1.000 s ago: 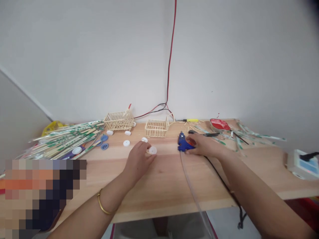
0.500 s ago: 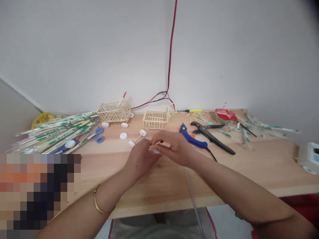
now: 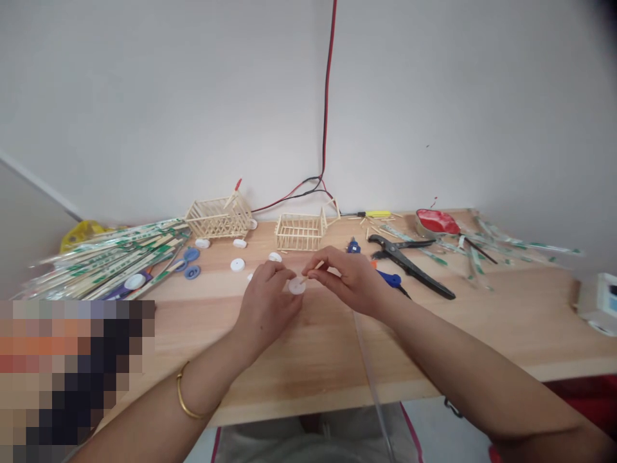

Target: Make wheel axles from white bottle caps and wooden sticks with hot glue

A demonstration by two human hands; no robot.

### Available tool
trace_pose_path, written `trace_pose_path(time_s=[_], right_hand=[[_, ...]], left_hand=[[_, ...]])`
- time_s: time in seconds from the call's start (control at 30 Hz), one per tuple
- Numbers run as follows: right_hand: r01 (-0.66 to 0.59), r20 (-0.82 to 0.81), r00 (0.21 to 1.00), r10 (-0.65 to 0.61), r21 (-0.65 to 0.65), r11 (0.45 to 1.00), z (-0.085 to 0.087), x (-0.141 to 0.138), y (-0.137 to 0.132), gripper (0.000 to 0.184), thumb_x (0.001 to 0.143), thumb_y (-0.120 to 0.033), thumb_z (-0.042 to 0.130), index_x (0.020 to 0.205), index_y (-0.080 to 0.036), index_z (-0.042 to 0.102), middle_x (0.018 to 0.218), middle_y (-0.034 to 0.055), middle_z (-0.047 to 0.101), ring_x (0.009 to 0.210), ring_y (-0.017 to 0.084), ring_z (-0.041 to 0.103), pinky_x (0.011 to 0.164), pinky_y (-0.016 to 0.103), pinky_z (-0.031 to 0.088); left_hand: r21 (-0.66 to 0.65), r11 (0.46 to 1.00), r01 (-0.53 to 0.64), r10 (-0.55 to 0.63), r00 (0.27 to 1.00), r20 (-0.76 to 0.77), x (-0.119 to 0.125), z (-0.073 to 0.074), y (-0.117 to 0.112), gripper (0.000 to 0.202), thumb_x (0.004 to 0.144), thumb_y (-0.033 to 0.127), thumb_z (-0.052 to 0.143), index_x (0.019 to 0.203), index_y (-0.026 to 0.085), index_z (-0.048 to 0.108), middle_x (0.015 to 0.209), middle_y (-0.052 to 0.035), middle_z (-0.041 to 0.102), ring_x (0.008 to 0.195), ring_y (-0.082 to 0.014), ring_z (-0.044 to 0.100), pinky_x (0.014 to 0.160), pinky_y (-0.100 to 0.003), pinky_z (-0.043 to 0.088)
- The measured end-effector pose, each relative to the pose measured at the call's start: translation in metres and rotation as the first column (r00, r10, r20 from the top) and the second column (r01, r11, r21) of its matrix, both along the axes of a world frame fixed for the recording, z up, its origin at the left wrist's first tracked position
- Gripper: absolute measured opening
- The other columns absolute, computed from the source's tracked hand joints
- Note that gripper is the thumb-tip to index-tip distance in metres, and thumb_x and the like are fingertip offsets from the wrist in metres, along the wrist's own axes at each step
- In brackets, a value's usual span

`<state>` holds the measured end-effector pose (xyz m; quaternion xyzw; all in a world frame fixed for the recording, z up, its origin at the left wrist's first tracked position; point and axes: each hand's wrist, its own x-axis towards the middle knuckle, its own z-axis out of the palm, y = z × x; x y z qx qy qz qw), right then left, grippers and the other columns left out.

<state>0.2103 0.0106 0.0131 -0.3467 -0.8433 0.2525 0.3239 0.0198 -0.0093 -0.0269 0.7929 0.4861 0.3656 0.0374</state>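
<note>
Between the thumb and fingers of my left hand [image 3: 270, 296] is a white bottle cap [image 3: 297, 286], held face up over the table. My right hand [image 3: 342, 276] pinches a short wooden stick [image 3: 304, 280], whose tip meets the cap near its middle. Just beyond my hands stands a small stick-built cart body [image 3: 299, 233], and a larger one [image 3: 219, 217] sits to its left. Behind my left hand, a white cap [image 3: 275, 256] belongs to a cap-and-stick axle that is mostly hidden. A blue glue gun [image 3: 388, 278] lies partly behind my right hand.
Packaged chopsticks [image 3: 116, 257] pile at the left, beside blue caps [image 3: 191, 272] and a loose white cap [image 3: 237, 264]. Black-handled cutters [image 3: 409, 267], a red-lined bowl [image 3: 438, 223] and a yellow-handled screwdriver [image 3: 377, 214] lie to the right. The table edge [image 3: 308, 408] is near me.
My hands have drawn slightly apart, and the white cap between them now shows its face. The stick in my right hand now points at the cap. My right hand covers more of the glue gun.
</note>
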Motion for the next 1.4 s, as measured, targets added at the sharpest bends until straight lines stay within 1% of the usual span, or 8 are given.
trace_pose_path(time_s=[0.27,0.6,0.83,0.97,1.17,1.4], right_hand=[[-0.047,0.038,0.998,0.047,-0.008,0.999,0.0006,-0.005,0.0,0.016,0.091,-0.031,0.045,0.092,-0.02,0.057,0.091,0.0037,0.065,0.08,0.013,0.06,0.07,0.023,0.043],[-0.08,0.028,0.996,0.079,0.013,0.997,-0.0011,-0.0054,0.0001,0.015,0.091,-0.03,0.045,0.093,-0.02,0.056,0.089,0.0024,0.064,0.077,0.012,0.059,0.068,0.021,0.042],[-0.08,0.047,0.996,0.078,0.036,0.996,-0.0027,-0.006,0.0018,0.013,0.091,-0.028,0.046,0.094,-0.019,0.056,0.085,0.0012,0.063,0.074,0.011,0.057,0.066,0.021,0.04],[-0.082,0.053,0.995,0.08,0.046,0.996,-0.0023,-0.0061,0.0017,0.013,0.091,-0.027,0.046,0.094,-0.019,0.055,0.085,0.0014,0.063,0.074,0.011,0.057,0.067,0.021,0.04],[-0.094,0.085,0.992,0.089,0.061,0.994,-0.0003,-0.0062,0.0009,0.011,0.091,-0.024,0.046,0.092,-0.018,0.055,0.084,0.0012,0.062,0.074,0.011,0.057,0.067,0.021,0.039],[-0.093,0.168,0.983,0.08,0.07,0.993,0.0018,-0.0088,0.0007,0.01,0.09,-0.023,0.047,0.09,-0.018,0.056,0.082,0.0022,0.063,0.074,0.014,0.056,0.066,0.024,0.039]], left_hand=[[0.007,1.0,0.004,-0.004,1.0,-0.009,-0.0021,-0.0052,0.0005,0.015,0.072,0.017,0.059,0.087,0.017,0.063,0.088,-0.0063,0.056,0.084,-0.0189,0.054,0.077,-0.034,0.046],[0.003,1.0,0.016,-0.016,0.999,-0.027,-0.0011,-0.0024,-0.0006,0.016,0.071,0.017,0.058,0.087,0.017,0.062,0.088,-0.0063,0.056,0.085,-0.0191,0.053,0.077,-0.034,0.046],[-0.018,1.0,0.021,-0.022,0.999,-0.043,-0.0014,-0.0012,-0.0023,0.015,0.073,0.018,0.058,0.087,0.017,0.062,0.088,-0.0062,0.056,0.087,-0.0195,0.054,0.078,-0.034,0.046],[-0.001,1.0,0.023,-0.023,0.999,-0.038,-0.0006,-0.0008,-0.0024,0.014,0.073,0.017,0.058,0.086,0.016,0.062,0.087,-0.0062,0.056,0.085,-0.0189,0.054,0.078,-0.033,0.046],[-0.008,1.0,0.023,-0.023,0.999,-0.044,0.0007,0.0005,-0.0027,0.013,0.071,0.016,0.058,0.084,0.017,0.062,0.086,-0.0058,0.056,0.084,-0.0191,0.054,0.076,-0.033,0.046],[-0.037,0.999,0.033,-0.034,0.999,-0.04,-0.0003,-0.0041,-0.0006,0.015,0.072,0.017,0.058,0.086,0.017,0.063,0.086,-0.0061,0.057,0.085,-0.0195,0.053,0.077,-0.034,0.045]])
